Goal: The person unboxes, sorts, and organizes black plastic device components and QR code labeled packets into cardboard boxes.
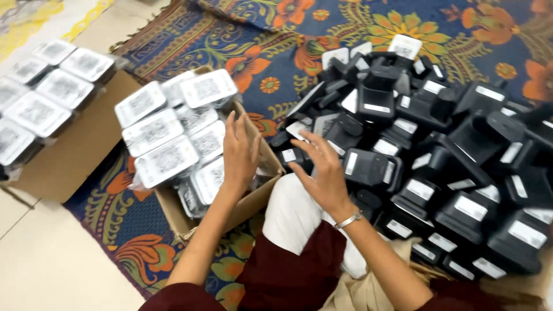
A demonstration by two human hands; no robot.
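My left hand hovers with fingers spread above the right side of a cardboard box packed with bagged black devices with white labels. It holds nothing. My right hand, a metal bangle on its wrist, is open with fingers apart beside a big pile of loose black devices with white labels. Its fingertips are close to a small black device at the pile's near-left edge; contact cannot be made out.
A flattened cardboard sheet at left carries more bagged devices. Everything lies on a blue floral rug over a tiled floor. My knee in white cloth sits between the box and the pile.
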